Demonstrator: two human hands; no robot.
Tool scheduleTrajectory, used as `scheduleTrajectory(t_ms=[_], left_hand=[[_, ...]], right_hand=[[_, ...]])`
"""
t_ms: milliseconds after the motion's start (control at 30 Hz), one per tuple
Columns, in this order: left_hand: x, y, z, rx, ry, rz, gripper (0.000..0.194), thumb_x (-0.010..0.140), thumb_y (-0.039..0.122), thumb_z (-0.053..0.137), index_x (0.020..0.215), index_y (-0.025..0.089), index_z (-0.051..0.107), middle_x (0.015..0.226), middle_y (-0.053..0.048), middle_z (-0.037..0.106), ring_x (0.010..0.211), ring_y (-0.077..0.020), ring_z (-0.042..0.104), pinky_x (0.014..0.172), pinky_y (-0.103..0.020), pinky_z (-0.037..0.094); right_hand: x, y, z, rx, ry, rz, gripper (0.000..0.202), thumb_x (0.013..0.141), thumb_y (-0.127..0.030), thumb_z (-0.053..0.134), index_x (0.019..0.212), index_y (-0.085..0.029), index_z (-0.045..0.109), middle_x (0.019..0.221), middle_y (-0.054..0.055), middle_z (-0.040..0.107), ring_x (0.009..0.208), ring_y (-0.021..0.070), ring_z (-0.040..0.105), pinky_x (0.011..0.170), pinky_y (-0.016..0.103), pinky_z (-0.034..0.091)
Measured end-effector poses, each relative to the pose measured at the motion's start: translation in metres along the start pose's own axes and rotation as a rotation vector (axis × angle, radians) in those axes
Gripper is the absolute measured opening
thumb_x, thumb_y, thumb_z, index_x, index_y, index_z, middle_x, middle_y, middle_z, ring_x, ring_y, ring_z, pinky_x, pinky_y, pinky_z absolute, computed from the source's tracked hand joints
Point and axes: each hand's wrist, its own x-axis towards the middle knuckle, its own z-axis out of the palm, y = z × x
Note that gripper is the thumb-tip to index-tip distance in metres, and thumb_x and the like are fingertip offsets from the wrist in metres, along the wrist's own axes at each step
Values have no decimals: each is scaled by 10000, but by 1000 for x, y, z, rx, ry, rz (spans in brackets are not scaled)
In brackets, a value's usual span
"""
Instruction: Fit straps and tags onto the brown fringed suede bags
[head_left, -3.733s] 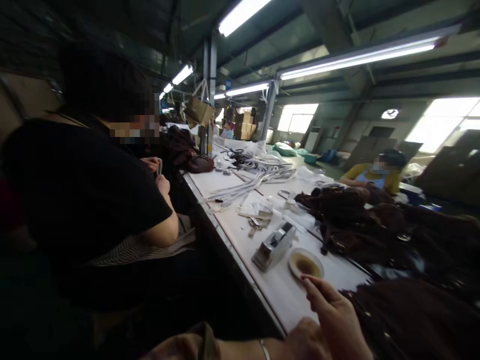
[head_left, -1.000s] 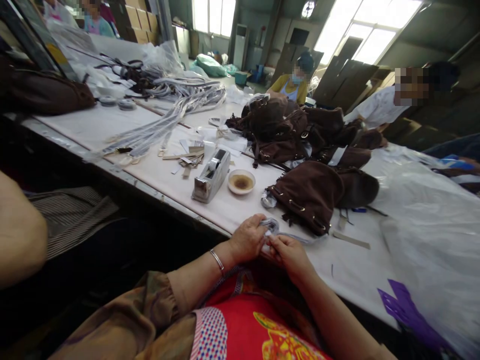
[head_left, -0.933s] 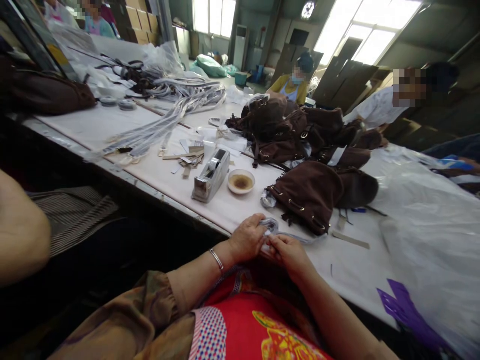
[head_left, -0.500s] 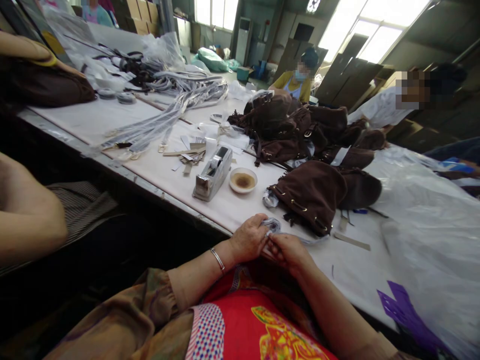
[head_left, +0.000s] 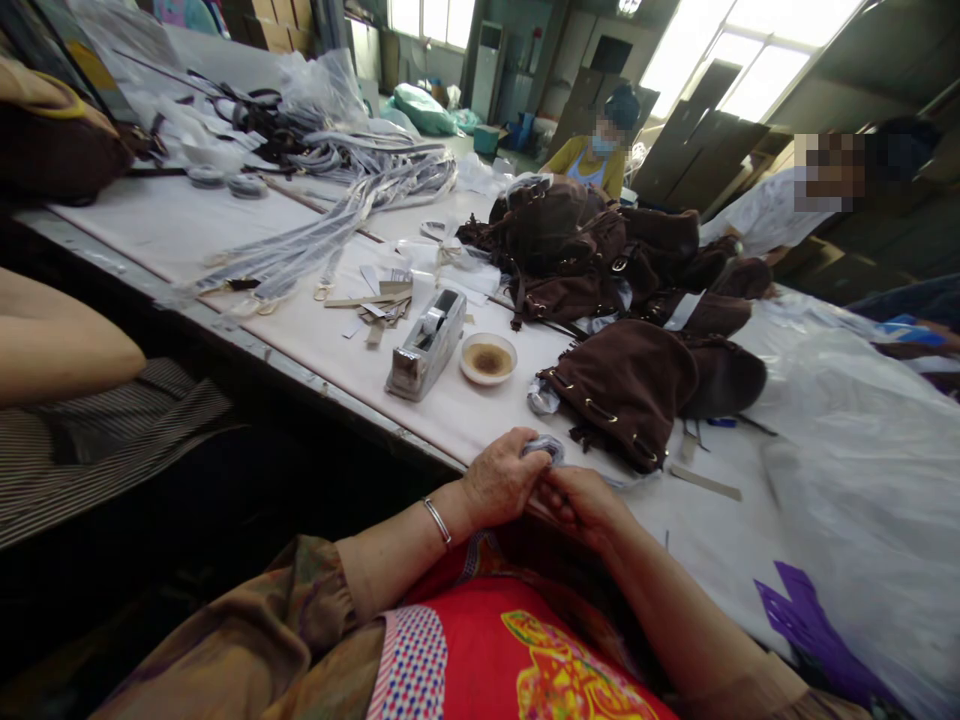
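A coiled strap in clear plastic (head_left: 546,449) sits at the table's front edge, with my left hand (head_left: 504,478) closed around its near side. Pressed against it from the right is my right hand (head_left: 583,505), fingers curled together; what they pinch is hidden. A wrapped length trails right from the coil along the edge. Beyond my hands stand a tape dispenser (head_left: 427,345) and a small white bowl (head_left: 488,358) with brown residue. To the right of the bowl lies a brown drawstring bag (head_left: 626,385).
More brown bags (head_left: 570,240) are piled behind. Plastic-wrapped straps (head_left: 337,215) spread across the left of the table. Clear plastic sheeting (head_left: 862,450) and purple strips (head_left: 814,620) lie right. A person's bare arm (head_left: 64,340) is close on the left; two people work across.
The coil has turned slightly between my hands, and my fingers have shifted over it. On the left, the neighbour's arm and the dark bag have moved further left.
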Motion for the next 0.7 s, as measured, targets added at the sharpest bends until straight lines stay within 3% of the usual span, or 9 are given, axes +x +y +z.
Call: scheduleTrajectory(t_ms=[200, 433, 700], left_hand=[[2, -1, 2, 64, -28, -19, 215, 906, 230, 495, 1061, 132, 606, 1252, -174, 489, 1125, -265, 522, 1016, -430, 483], [6, 0, 9, 176, -105, -46, 200, 872, 197, 528, 1032, 111, 613, 1209, -205, 508, 1069, -295, 541, 934, -472, 520], [6, 5, 16, 178, -30, -42, 207, 872, 146, 500, 1043, 84, 600, 1230, -224, 488, 1116, -297, 512, 977, -480, 495]], right_hand=[[-1, 0, -1, 25, -48, 34, 361, 797, -450, 618, 580, -181, 516, 372, -61, 426, 283, 52, 279, 293, 173, 174], [-10, 14, -2, -21, 19, -122, 356, 699, -484, 686, 584, -177, 546, 353, -61, 421, 311, 61, 308, 320, 184, 213], [-22, 15, 0, 183, 6, -192, 370, 621, -471, 764, 691, -144, 605, 433, -74, 432, 372, 51, 338, 360, 179, 261]])
